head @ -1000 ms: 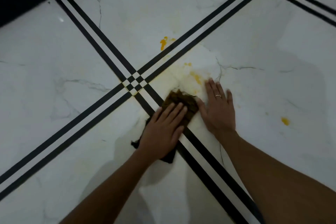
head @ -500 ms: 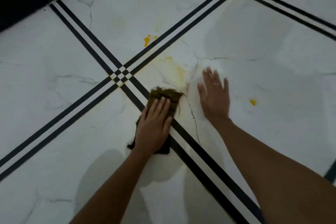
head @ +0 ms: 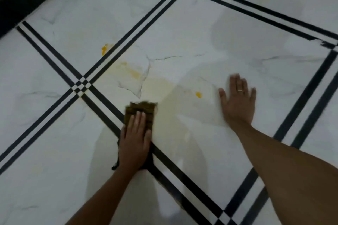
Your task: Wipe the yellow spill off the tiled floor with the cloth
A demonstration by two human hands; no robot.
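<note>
A dark brown cloth (head: 141, 110) lies flat on the white tiled floor (head: 182, 29), across a black border stripe. My left hand (head: 135, 143) presses on it with straight fingers; the cloth's front end sticks out beyond the fingertips. My right hand (head: 237, 101) rests flat on the tile to the right, fingers spread, a ring on one finger. Yellow spill remains as a blob (head: 198, 95) between the hands, a smear (head: 134, 73) above the cloth, and a spot (head: 104, 49) further back left. A pale yellowish film (head: 164, 100) spreads right of the cloth.
Black double stripes (head: 113, 55) cross the floor diagonally, meeting in a small checker pattern (head: 81, 84) left of the cloth. A black skirting band (head: 27, 0) runs along the far left. A chipped stripe edge (head: 319, 42) shows at the far right.
My right hand has slid away to the right, now past the small yellow blob. My left hand has drawn the cloth slightly nearer, off the smeared patch. The view has shifted.
</note>
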